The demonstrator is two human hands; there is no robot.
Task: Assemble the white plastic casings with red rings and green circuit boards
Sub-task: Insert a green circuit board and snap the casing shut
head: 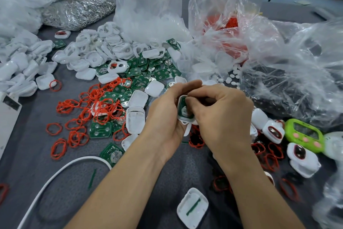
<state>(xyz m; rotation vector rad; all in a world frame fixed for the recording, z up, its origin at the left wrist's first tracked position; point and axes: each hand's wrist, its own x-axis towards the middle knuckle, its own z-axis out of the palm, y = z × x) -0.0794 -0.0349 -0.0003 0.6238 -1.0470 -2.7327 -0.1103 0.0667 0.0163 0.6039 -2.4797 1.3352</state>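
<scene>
My left hand [167,110] grips a white plastic casing [182,117] above the middle of the table. A green circuit board [183,110] sits inside that casing. My right hand [219,115] curls over the casing from the right, with its fingertips pressing on the board. Loose red rings [74,136] lie scattered to the left. More green boards [141,72] are heaped behind my hands. White casings [96,52] are piled at the back left.
Clear plastic bags [278,57] rise at the back and right; one holds red parts. A green timer [304,135] and assembled casings [302,158] lie to the right. One open casing [193,208] sits near the front. A white cable [55,175] curves at the front left.
</scene>
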